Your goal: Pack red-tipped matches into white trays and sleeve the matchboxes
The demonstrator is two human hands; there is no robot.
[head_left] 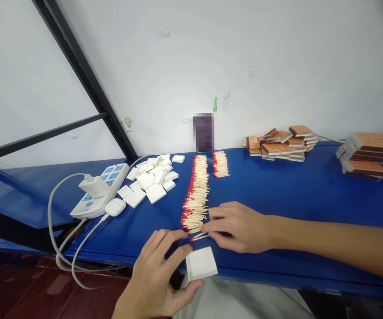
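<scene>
A long row of red-tipped matches lies on the blue table, with a smaller bunch of matches beside it. My right hand rests at the near end of the row, its fingertips pinching a few matches. At the table's front edge my left hand holds a small white inner matchbox tray between thumb and fingers.
A heap of white trays lies left of the matches. Further left are a white power strip with cables and a white earbud case. Brown matchbox sleeves and another stack sit at the back right. A black metal frame leans against the wall.
</scene>
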